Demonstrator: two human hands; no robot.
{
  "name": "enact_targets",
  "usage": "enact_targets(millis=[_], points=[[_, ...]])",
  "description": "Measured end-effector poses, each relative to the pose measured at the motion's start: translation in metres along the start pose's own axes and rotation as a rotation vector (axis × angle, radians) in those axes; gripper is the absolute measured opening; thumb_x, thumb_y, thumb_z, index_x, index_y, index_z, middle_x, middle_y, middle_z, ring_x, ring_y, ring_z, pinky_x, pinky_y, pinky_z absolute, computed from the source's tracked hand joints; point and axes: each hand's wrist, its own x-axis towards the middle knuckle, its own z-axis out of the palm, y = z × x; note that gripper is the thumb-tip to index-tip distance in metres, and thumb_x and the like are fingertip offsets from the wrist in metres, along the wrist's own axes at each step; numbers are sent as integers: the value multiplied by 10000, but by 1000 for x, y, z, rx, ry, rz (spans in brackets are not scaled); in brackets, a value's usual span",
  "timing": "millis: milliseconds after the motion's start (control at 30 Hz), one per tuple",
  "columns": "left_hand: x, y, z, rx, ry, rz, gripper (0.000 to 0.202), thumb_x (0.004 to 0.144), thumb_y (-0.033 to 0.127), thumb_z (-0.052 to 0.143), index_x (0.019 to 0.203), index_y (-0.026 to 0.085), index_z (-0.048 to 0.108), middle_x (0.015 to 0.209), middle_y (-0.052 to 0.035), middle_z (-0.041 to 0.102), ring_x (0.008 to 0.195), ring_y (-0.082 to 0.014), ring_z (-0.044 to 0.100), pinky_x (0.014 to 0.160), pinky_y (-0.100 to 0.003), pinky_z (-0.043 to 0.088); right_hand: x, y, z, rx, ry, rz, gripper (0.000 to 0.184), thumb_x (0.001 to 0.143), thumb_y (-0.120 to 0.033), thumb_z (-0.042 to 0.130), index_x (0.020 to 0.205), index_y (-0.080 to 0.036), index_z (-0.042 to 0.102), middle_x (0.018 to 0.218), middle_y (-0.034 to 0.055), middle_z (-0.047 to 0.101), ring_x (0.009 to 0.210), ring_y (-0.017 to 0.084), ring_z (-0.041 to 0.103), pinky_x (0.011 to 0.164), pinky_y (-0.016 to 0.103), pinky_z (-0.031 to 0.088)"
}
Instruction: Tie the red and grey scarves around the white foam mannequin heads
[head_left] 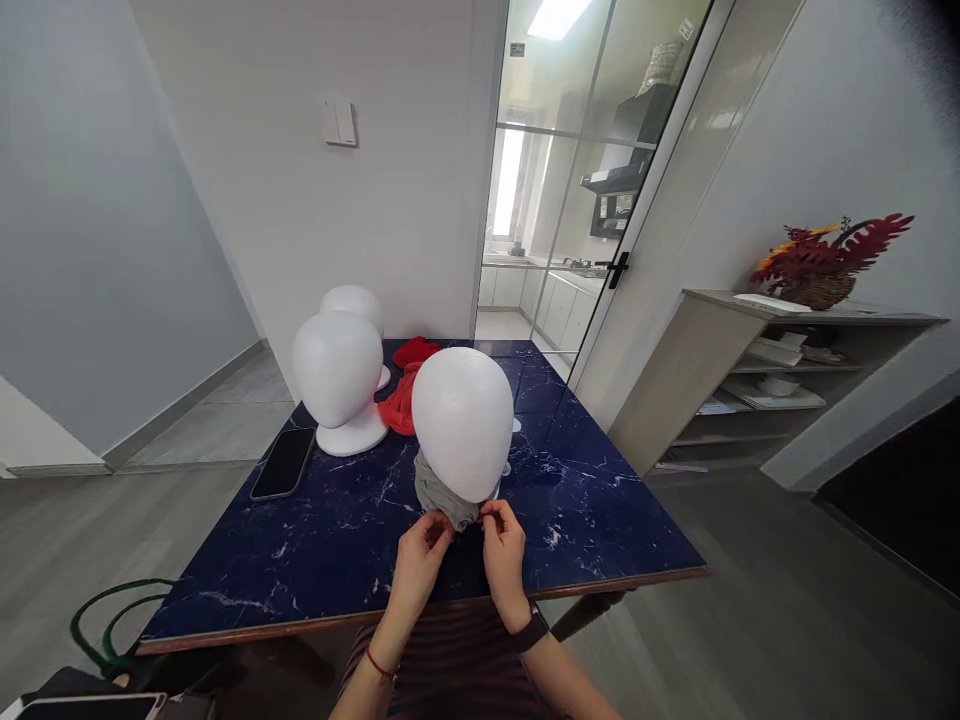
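Note:
A white foam mannequin head (463,420) stands near the middle of the table. Grey cloth (439,492) is bunched around its neck, below the chin. My left hand (424,548) pinches the near edge of this cloth, thumb and fingers together. On the other side, my right hand (501,540) has its thumb and fingertips closed at the cloth's right end, close under the head. The exact grip of the right fingertips is too small to see well. A strip of the head's base shows behind the cloth.
Two more white foam heads, a nearer one (339,370) and a farther one (354,300), stand at the back left. Red cloth (403,402) lies beside them. A phone (283,464) rests on the blue marbled table (337,565) at left. A shelf (750,375) stands at right.

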Motion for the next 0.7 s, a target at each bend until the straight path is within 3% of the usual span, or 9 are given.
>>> enact_targets(millis=[100,233,367,500,700], points=[[1,-4,-13,7,84,2,264,744,396,605,856,158,628,816,-59,679,743,-179,648,734,-312,520,8,4,-7,106,92,53,120,759,-222,437,728,-189,548,677,-9,561,642,146,518,627,248,409],[6,-9,-35,-161,301,-68,381,675,434,642,943,170,581,888,-56,654,781,-182,666,768,-351,543,39,8,-28,204,284,89,101,708,-249,470,719,-182,545,655,-10,552,598,133,508,577,245,404],[10,-6,-47,-353,353,-152,436,596,408,716,926,165,569,831,-34,626,788,-168,661,828,-365,533,76,0,-46,242,286,107,110,650,-266,504,696,-177,548,680,1,569,600,136,529,576,259,418],[8,1,-38,-317,291,-118,401,628,417,718,898,156,580,805,-32,625,770,-168,643,787,-337,526,84,-12,-44,236,115,66,123,655,-259,528,739,-176,562,727,8,594,640,151,565,616,282,452],[1,11,-5,-46,315,51,245,724,391,621,838,177,585,902,-56,581,833,-179,608,758,-311,521,59,-8,-23,179,96,12,206,718,-339,623,830,-186,544,791,13,596,732,170,580,670,292,471]])
